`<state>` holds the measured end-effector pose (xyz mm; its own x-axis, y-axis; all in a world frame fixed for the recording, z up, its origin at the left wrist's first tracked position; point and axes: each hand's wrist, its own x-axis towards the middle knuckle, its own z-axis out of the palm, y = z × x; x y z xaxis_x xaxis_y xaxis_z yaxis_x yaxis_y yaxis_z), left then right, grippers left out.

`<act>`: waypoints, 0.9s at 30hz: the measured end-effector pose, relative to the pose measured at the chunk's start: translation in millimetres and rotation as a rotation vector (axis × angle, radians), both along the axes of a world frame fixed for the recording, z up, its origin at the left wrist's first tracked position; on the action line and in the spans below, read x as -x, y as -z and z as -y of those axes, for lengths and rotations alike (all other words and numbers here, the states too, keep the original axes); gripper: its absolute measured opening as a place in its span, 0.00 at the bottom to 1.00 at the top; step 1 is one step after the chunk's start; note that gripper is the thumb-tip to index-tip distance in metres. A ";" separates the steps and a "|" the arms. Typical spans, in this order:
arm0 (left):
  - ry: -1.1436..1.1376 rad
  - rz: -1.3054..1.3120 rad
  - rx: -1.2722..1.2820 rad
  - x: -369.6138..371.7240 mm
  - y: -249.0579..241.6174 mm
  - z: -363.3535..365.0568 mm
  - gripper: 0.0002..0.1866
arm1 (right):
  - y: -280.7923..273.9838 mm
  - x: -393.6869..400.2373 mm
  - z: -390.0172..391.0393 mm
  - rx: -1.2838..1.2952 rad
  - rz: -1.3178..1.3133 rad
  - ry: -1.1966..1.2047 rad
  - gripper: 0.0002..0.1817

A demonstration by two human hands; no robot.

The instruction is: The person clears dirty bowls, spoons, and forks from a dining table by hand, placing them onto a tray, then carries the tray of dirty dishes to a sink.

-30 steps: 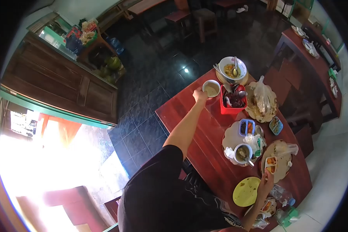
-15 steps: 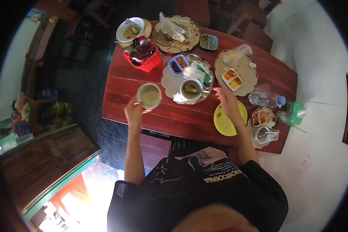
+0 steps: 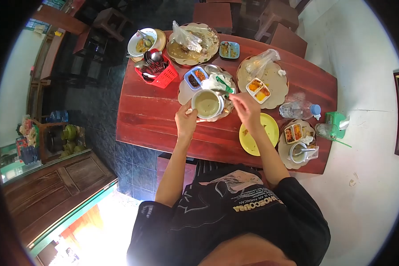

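In my left hand (image 3: 186, 120) is a bowl (image 3: 207, 106) of pale greenish liquid, its fingers closed on the near left rim. The bowl hangs over a cream scalloped plate, covering most of a second bowl. My right hand (image 3: 247, 110) is just to the right, its fingertips pinched on the handle of a spoon (image 3: 220, 91) that reaches toward the bowls. The spoon's far end is hard to make out. Crumpled tissue and green plastic (image 3: 224, 83) lie behind the bowls, beside a blue two-part dish (image 3: 196, 78) of sauces.
A yellow plate (image 3: 248, 142) lies near my right forearm. Farther right are a clear water bottle (image 3: 295, 109), a small bowl (image 3: 298, 152) with a spoon and a green tissue box (image 3: 335, 123). A red cutlery basket (image 3: 166, 77) and a bowl of food (image 3: 142, 42) stand back left.
My left hand has carried its bowl rightward, over the second bowl. My right hand has moved left and up and now pinches the spoon, which was resting in the second bowl.
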<state>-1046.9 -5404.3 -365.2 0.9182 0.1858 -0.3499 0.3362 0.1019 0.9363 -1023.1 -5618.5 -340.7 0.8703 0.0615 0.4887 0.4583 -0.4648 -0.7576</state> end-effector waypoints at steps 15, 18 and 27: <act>0.042 0.005 -0.214 -3.1 31.1 10.5 0.21 | 81.8 -90.3 -8.1 0.071 -0.121 0.113 0.08; 0.062 -0.082 -0.176 -3.0 3.8 17.5 0.21 | 58.1 -78.3 -0.8 0.154 -0.170 0.118 0.11; -0.129 -0.094 -0.499 5.7 83.0 -55.1 0.14 | 76.5 -52.1 107.6 0.422 -0.263 0.494 0.07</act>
